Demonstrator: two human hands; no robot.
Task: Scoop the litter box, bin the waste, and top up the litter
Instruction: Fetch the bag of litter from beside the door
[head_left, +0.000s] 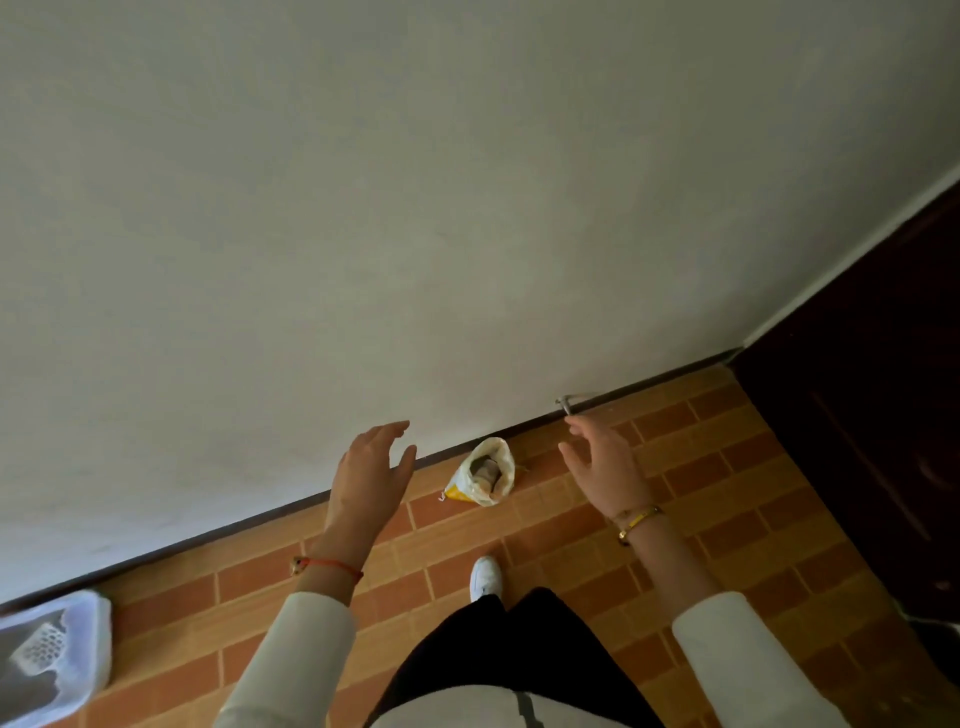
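An open white and yellow litter bag stands on the tiled floor against the wall, its mouth turned towards me. My left hand hovers to the left of the bag with fingers spread and holds nothing. My right hand hovers to the right of the bag, also spread and empty. Both hands are in the air, apart from the bag. At the bottom left corner sits the pale plastic litter box with a white slotted scoop lying inside on dark litter.
A plain wall fills the upper view, meeting the brick-pattern floor at a dark skirting. A dark wooden door stands at the right. A metal door stop sticks out of the skirting. My white shoe steps forward.
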